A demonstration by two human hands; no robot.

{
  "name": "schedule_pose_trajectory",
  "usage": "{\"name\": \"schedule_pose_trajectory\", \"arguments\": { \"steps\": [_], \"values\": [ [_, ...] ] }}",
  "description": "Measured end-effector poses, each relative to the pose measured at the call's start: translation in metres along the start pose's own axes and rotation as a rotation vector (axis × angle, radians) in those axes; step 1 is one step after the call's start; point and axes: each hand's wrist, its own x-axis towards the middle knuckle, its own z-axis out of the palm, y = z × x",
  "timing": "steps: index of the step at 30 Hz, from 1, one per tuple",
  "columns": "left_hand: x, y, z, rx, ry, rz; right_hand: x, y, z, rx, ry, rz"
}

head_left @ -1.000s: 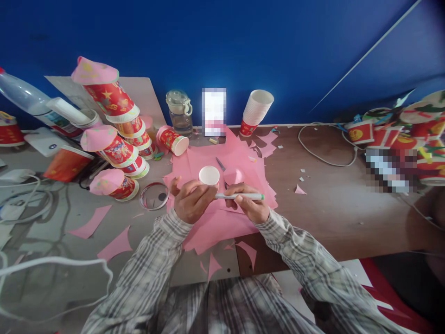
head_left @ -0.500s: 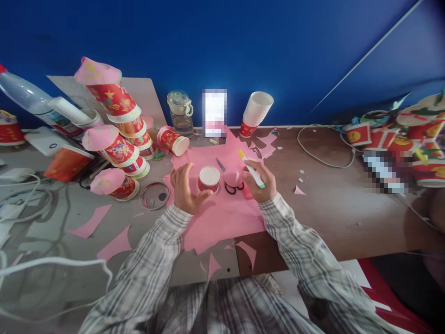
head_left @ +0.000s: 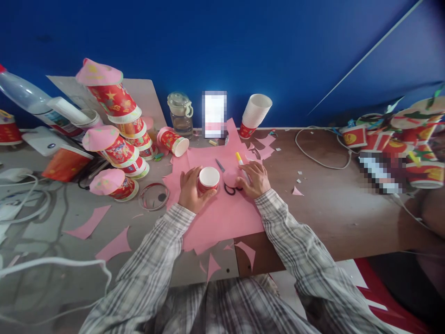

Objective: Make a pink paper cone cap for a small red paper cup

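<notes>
My left hand (head_left: 192, 189) is wrapped around the side of a red paper cup (head_left: 208, 186), whose round white end faces up. It stands on a sheet of pink paper (head_left: 222, 214). In my right hand (head_left: 256, 181) is a white marker pen (head_left: 239, 158) with a yellow end pointing away from me; the palm and fingers cover its lower part. My right thumb and fingertips reach the edge of a small round pink paper piece (head_left: 230, 177). Black-handled scissors (head_left: 229, 189) lie partly under that piece, between the two hands.
Red cups with pink paper cones (head_left: 114, 99) stand stacked at left. Behind are a glass jug (head_left: 181, 116), a lit phone (head_left: 214, 113) and a stack of white cups (head_left: 255, 111). Pink scraps (head_left: 114, 246) lie around. Decorated cups (head_left: 424, 171) and another phone (head_left: 380, 174) are at right.
My left hand has closed around the red cup, which it was beside with fingers apart. My right hand has moved slightly left and turned palm down with the marker pen.
</notes>
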Motion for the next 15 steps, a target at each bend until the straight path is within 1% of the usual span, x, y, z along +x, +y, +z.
{"name": "schedule_pose_trajectory", "arguments": {
  "steps": [4,6,8,9,12,13,15],
  "values": [
    [0.0,0.001,0.0,-0.01,-0.004,0.006,0.003,-0.004,-0.006,0.042,-0.004,0.061],
    [0.0,0.001,0.0,-0.027,0.006,0.013,0.005,-0.009,-0.007,0.132,-0.007,0.043],
    [0.0,0.001,0.0,-0.038,0.011,0.021,0.006,-0.01,-0.007,0.226,0.028,0.017],
    [0.0,0.001,0.0,-0.035,0.004,0.022,0.007,-0.01,-0.006,0.246,0.07,0.023],
    [0.0,0.001,-0.001,-0.012,-0.028,0.017,0.011,-0.003,-0.005,0.172,0.195,0.123],
    [0.001,0.001,-0.001,-0.009,-0.028,0.016,0.012,0.0,-0.004,0.133,0.207,0.161],
    [0.001,0.001,-0.001,-0.018,-0.016,0.02,0.012,0.003,-0.003,0.093,0.175,0.203]
  ]
}}
